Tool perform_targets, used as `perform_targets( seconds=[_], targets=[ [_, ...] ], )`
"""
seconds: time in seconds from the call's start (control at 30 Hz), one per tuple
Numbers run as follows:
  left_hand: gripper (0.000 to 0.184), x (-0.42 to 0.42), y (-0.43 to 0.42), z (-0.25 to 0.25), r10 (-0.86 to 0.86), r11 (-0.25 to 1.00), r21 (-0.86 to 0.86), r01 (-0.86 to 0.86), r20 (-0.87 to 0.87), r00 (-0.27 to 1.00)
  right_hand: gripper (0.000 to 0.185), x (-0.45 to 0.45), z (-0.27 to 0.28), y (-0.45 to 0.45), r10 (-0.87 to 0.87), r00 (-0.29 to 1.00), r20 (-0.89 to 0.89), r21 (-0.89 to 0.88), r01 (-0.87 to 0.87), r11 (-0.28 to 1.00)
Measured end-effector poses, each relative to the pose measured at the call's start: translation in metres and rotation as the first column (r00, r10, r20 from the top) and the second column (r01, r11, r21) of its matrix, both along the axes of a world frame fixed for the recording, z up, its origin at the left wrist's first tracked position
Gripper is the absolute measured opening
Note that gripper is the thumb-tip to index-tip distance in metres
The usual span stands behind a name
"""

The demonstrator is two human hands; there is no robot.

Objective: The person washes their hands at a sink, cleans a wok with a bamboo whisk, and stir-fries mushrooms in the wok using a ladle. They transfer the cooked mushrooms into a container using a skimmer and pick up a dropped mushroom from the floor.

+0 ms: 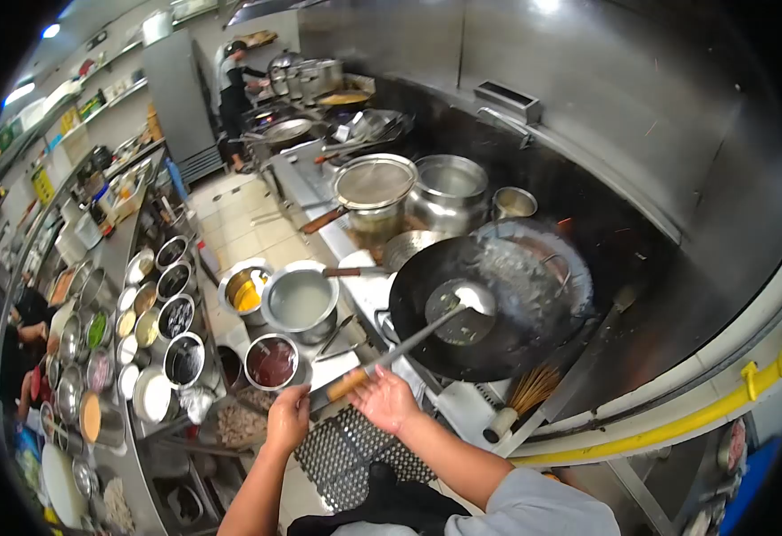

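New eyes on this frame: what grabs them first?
Probably the big black wok right of centre, with a ladle angled over it, its wooden handle at the person's right hand. Next, likely the bright yellow pipe sweeping along the lower right. Then the crowd of food-filled steel containers on the left.

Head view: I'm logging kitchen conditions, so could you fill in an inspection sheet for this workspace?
Surface: steel cooktop beside the wok.
Job's things: ladle with its bowl inside the wok; liquid pooled in the wok.
Clutter: pot of cloudy liquid, container of dark red liquid, bristle brush.
Hands: right hand open, at the ladle's handle; left hand apart from it, grip unclear.
Cables: nothing seen.
Surroundings: yellow pipe, perforated floor mat, another person farther off.
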State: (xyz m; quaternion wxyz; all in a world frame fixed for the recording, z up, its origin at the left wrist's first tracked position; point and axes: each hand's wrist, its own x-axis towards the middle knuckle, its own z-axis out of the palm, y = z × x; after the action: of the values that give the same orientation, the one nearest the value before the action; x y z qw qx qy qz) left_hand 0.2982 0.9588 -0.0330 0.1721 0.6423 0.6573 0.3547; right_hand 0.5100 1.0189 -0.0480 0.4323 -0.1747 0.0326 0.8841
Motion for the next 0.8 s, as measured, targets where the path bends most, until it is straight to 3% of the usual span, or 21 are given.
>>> perform_targets(
  seconds=[0.03,0.1,0.17,0.23,0.3,0.37,0.4,0.47,0.5,0.57,0.67,0.7,0.8],
  targets=[
    [0.026,0.006,0.021,0.01,-0.08,0.992,0.093,0.087,-0.075,0.994,0.019,0.003,0.016,-0.005,-0.064,0.989,0.135,-0.111,0.08,0.991],
    [0.034,0.024,0.067,0.02,-0.2,0.952,0.201,0.232,-0.166,0.966,0.019,0.042,0.017,-0.018,0.024,0.996,0.091,-0.005,-0.023,1.0],
    [0.039,0.05,0.11,0.048,-0.368,0.879,0.229,0.418,-0.232,0.9,0.016,0.087,0.054,-0.038,0.058,0.952,0.3,-0.135,-0.018,0.991],
    [0.046,0.068,0.153,0.058,-0.534,0.721,0.263,0.641,-0.379,0.756,0.017,0.136,0.058,-0.058,0.092,0.869,0.487,-0.205,0.012,0.979],
    [0.046,0.084,0.188,0.063,-0.636,0.55,0.288,0.784,-0.463,0.617,0.018,0.159,0.073,-0.078,0.109,0.55,0.828,-0.196,0.101,0.975],
    [0.032,0.093,0.226,0.051,-0.762,0.344,0.219,0.913,-0.502,0.408,0.022,0.177,0.073,-0.09,0.106,0.335,0.936,-0.147,0.1,0.984],
    [0.032,0.098,0.237,0.046,-0.78,0.306,0.224,0.925,-0.498,0.378,0.026,0.186,0.059,-0.094,0.086,0.255,0.963,-0.117,0.108,0.987],
    [0.037,0.106,0.252,0.036,-0.797,0.132,0.122,0.984,-0.577,0.178,0.026,0.18,0.069,-0.091,0.067,0.18,0.981,-0.099,0.176,0.979],
    [0.042,0.116,0.253,0.039,-0.795,0.037,0.227,0.973,-0.583,0.166,0.027,0.173,0.078,-0.085,0.067,0.104,0.992,-0.086,0.188,0.978],
    [0.042,0.142,0.249,0.037,-0.758,-0.077,0.118,0.99,-0.652,0.019,0.03,0.153,0.09,-0.07,0.055,0.078,0.995,-0.072,0.241,0.968],
    [0.039,0.198,0.251,0.027,-0.869,0.007,0.065,0.998,-0.493,0.038,0.028,0.147,0.076,-0.051,-0.032,-0.098,0.995,0.058,0.272,0.961],
    [0.037,0.218,0.257,0.021,-0.864,0.054,0.027,0.998,-0.499,0.06,0.028,0.147,0.073,-0.041,-0.028,-0.1,0.995,0.056,0.286,0.957],
    [0.037,0.257,0.276,0.004,-0.859,0.145,0.108,0.983,-0.48,0.18,0.022,0.161,0.049,-0.025,-0.024,-0.311,0.95,0.124,0.303,0.945]
  ],
)
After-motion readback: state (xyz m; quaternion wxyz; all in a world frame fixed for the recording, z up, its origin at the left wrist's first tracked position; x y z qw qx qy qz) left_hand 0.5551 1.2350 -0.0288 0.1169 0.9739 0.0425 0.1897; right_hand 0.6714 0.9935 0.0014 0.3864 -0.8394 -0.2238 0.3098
